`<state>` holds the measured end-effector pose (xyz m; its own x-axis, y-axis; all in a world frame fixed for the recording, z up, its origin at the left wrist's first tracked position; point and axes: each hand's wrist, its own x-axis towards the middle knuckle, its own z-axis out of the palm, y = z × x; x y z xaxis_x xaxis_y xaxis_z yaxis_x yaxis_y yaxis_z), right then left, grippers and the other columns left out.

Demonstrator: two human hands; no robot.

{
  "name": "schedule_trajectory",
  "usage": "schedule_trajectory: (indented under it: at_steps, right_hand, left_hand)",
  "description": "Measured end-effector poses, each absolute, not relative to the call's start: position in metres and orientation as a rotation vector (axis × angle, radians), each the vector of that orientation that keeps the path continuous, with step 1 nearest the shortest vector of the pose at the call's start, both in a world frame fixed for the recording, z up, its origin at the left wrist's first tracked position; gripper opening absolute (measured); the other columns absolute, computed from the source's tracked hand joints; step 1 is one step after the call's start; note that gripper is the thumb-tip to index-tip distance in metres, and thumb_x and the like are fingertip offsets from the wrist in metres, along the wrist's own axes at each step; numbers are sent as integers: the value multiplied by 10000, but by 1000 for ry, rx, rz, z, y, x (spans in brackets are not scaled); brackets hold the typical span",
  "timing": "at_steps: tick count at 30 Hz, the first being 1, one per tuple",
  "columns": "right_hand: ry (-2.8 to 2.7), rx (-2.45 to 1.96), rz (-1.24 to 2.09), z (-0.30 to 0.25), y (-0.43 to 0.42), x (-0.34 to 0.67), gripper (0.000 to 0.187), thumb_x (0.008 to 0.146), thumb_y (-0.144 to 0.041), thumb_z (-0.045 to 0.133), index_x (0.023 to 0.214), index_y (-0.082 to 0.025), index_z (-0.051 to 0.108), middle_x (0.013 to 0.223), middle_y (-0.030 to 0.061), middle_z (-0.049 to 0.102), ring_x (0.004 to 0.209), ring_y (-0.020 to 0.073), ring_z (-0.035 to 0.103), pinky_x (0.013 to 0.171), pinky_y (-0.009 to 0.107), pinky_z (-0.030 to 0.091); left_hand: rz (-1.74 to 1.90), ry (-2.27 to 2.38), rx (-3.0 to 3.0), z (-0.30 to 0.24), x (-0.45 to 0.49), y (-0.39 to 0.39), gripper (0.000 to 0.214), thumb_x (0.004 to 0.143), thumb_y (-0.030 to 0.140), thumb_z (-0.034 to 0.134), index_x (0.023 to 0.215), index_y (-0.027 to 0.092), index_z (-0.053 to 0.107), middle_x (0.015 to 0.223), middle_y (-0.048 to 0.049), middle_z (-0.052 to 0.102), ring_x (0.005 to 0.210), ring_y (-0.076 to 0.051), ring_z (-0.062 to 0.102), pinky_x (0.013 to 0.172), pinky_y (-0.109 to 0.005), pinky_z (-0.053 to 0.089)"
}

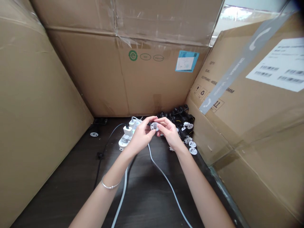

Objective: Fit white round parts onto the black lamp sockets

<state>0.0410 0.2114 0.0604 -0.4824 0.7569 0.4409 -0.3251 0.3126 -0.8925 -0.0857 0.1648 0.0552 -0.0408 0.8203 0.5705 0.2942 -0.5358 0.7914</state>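
Between my two hands is a small round white disc [153, 126] with holes and a grey patch at its middle. My left hand [143, 133] grips its left side, thumb below and fingers curled over the top. From the right, my right hand [168, 130] pinches the same disc, its thumb lying on the face. What lies behind the disc is hidden by the fingers. Just left of my hands stands a white power strip [123, 142] with a white plug-in adapter [127, 130]. Several similar white discs [193, 151] lie to the right.
Cardboard boxes wall in the dark table [152, 196] at left [42, 110], back [95, 79] and right [258, 133]. Black parts [177, 115] are heaped at the back right. A white cable [166, 180] crosses the table. Another white disc [94, 134] lies at the left.
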Motion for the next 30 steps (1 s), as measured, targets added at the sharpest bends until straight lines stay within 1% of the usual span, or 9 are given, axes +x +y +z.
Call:
schedule_trajectory:
  at_steps: [4,8,10,12,16,18,24,27,30]
  right_hand:
    - [-1597,-393,1407,63,215,48,212,711,-261,590,895,-169,540,962,25,568,543,64,527,537,230,443]
    - [-1646,-435,1398,64,214,49,199,694,-235,574,877,-169,532,1020,34,553,523,65,535,528,241,451]
    - [-1655,-463,1387,64,214,48,201,686,-227,570,873,-165,529,1003,30,545,522,68,537,521,241,446]
    - [-1660,-473,1387,63,214,46,204,681,-221,571,871,-162,524,961,23,543,528,71,536,519,238,440]
    - [-1667,-444,1399,62,211,43,220,708,-230,561,911,-160,510,765,-7,534,517,74,508,519,227,420]
    - [-1679,-435,1373,63,207,43,234,731,-244,556,945,-166,504,774,-8,517,521,65,486,503,213,406]
    - [-1810,-483,1233,68,201,47,260,774,-286,571,1009,-197,502,946,16,481,521,25,446,462,172,397]
    - [-1826,-450,1316,67,208,52,315,755,-325,607,1024,-206,496,983,26,486,556,42,515,487,186,449]
    - [-1816,-424,1347,65,212,55,324,729,-335,642,994,-186,531,971,37,520,643,88,582,584,234,511]
  left_hand:
    - [1604,1346,1832,53,-86,167,345,811,289,492,1141,188,496,1296,-98,388,1009,-178,534,842,-313,468]
    - [1475,1411,1774,52,-87,166,378,853,365,423,1192,199,447,1117,-81,530,922,-166,570,816,-321,472]
    - [1409,1389,1756,51,-87,167,408,864,394,395,1229,214,416,1008,-64,582,901,-169,580,795,-317,477]
    - [1416,1369,1710,49,-86,168,430,861,419,391,1234,206,414,965,-63,593,883,-172,584,766,-308,486]
    - [1501,1192,1596,49,-82,169,402,848,430,411,1124,148,488,842,-49,600,719,-143,595,667,-276,509]
    - [1548,1150,1594,52,-81,167,386,843,427,423,1079,140,524,776,-36,603,662,-130,589,632,-253,508]
    - [1627,1258,1663,59,-83,162,367,819,437,455,1013,157,591,874,-47,639,665,-136,602,584,-222,499]
    - [1607,1289,1721,59,-84,160,344,812,417,476,1009,158,589,852,-40,648,696,-140,608,604,-216,491]
    - [1585,1381,1791,57,-85,160,319,809,409,487,994,174,598,815,-26,653,700,-138,601,615,-212,471]
